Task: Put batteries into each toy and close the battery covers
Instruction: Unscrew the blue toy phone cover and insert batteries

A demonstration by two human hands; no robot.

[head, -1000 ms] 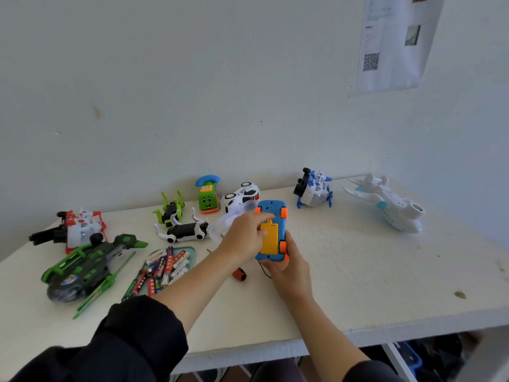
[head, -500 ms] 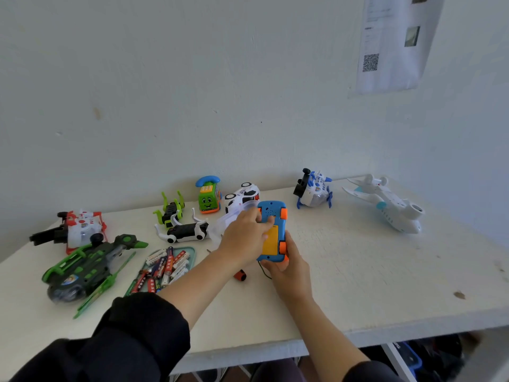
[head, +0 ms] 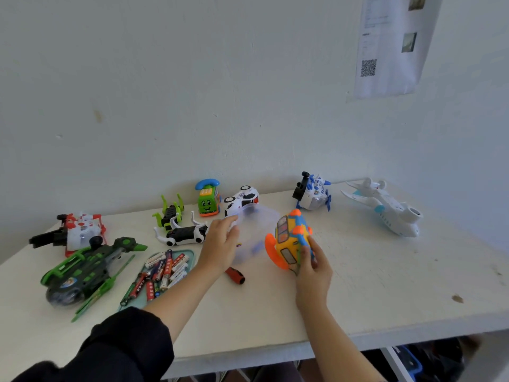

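Right hand grips the yellow toy car by its rear, fingers curled round it, car tilted on its side off the table. Left hand just left of the car, fingers relaxed, touching a clear plastic container; can't tell if it holds anything. Battery tray farther left of the car, screwdriver between. Judgement: this car looks finished. Next: set it down, pick another toy.

L hand is hovering w/ fingers relaxed & slightly spread, gripping nothing, black sleeve pushed up the forearm. R hand is reaching fwd, forearm bare, fingers & thumb curling round the yellow toy, holding it tilted.
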